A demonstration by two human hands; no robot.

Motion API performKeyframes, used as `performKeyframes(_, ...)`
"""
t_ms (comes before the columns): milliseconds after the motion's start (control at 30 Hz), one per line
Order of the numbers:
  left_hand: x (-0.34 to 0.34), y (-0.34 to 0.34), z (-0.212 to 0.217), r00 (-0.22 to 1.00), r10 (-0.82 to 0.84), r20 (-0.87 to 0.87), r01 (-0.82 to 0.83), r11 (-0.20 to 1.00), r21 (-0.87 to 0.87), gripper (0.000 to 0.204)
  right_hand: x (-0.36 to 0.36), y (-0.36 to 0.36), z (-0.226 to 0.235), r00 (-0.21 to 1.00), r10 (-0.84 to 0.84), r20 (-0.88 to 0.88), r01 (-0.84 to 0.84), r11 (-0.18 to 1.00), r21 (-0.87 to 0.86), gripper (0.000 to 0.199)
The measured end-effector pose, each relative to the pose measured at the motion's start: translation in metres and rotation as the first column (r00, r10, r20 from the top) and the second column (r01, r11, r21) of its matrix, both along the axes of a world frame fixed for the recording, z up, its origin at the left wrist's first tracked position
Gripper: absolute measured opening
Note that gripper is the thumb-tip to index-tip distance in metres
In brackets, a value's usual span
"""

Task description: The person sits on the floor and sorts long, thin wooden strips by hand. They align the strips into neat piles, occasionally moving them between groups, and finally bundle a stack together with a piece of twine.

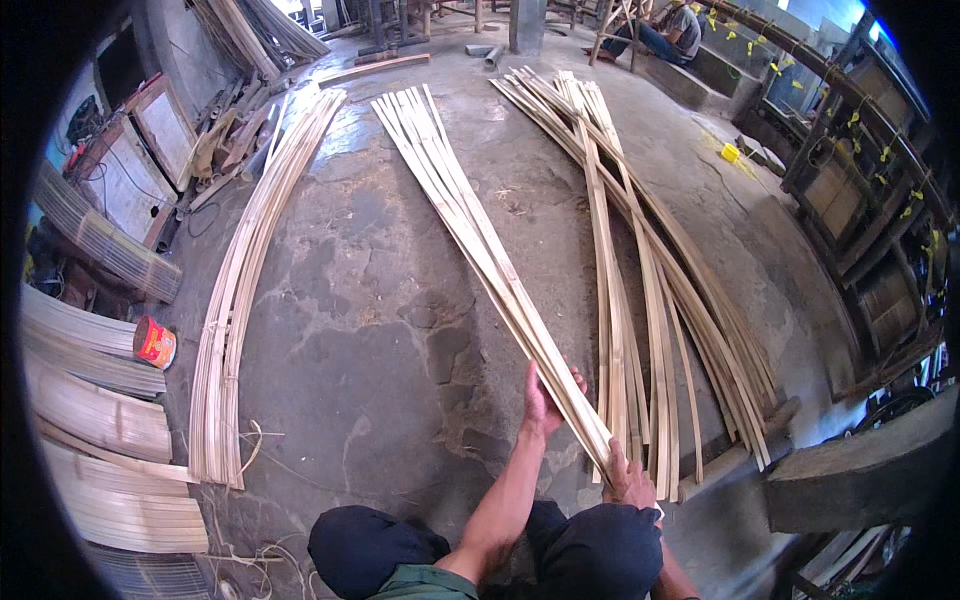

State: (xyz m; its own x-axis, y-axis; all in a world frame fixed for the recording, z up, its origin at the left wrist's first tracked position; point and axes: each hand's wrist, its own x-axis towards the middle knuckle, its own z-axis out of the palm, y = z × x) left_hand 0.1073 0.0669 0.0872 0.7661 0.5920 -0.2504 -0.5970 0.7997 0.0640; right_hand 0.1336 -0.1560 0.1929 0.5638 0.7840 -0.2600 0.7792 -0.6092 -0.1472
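A bundle of long, pale bamboo strips slants from the middle of the floor toward my knees, its far ends fanned apart. My left hand cups the bundle from beneath and from its left, fingertips showing on the far side. Around the near end, my right hand is closed on the strips, with some of its fingers hidden. Just right of the bundle lie more bamboo strips, with a further pile crossing over them at an angle. A tied bundle of bamboo strips rests to the left.
Flat slatted bamboo panels and a red-orange tin line the left side. A concrete ledge stands at the right, below a wooden rack. Far back, a person sits near a post.
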Motion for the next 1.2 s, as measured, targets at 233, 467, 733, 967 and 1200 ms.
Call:
performKeyframes(233,0.013,0.001,-0.018,0.966,0.058,0.254,-0.055,0.998,-0.016,0.103,-0.003,0.003,0.030,0.983,-0.024,-0.179,0.017,0.999,-0.046,0.089)
performKeyframes(467,0.017,0.033,-0.005,0.980,-0.038,0.194,0.036,0.999,0.012,0.080,0.029,-0.011,0.006,0.642,0.078,-0.763,0.127,0.970,0.206,0.083)
performKeyframes(733,0.012,0.015,-0.021,0.510,0.279,-0.814,0.038,0.938,0.345,0.078,0.032,-0.054,-0.132,-0.107,-0.144,-0.984,0.095,0.984,-0.154,0.073)
performKeyframes(967,-0.010,0.013,-0.046,0.546,0.199,-0.814,0.216,0.905,0.366,0.070,-0.007,-0.076,-0.144,-0.215,-0.249,-0.944,0.156,0.946,-0.285,0.072)
performKeyframes(1200,-0.024,0.004,-0.026,0.963,-0.185,-0.194,0.220,0.958,0.181,0.084,0.002,-0.072,-0.119,-0.219,-0.203,-0.954,0.321,0.909,-0.267,0.072)
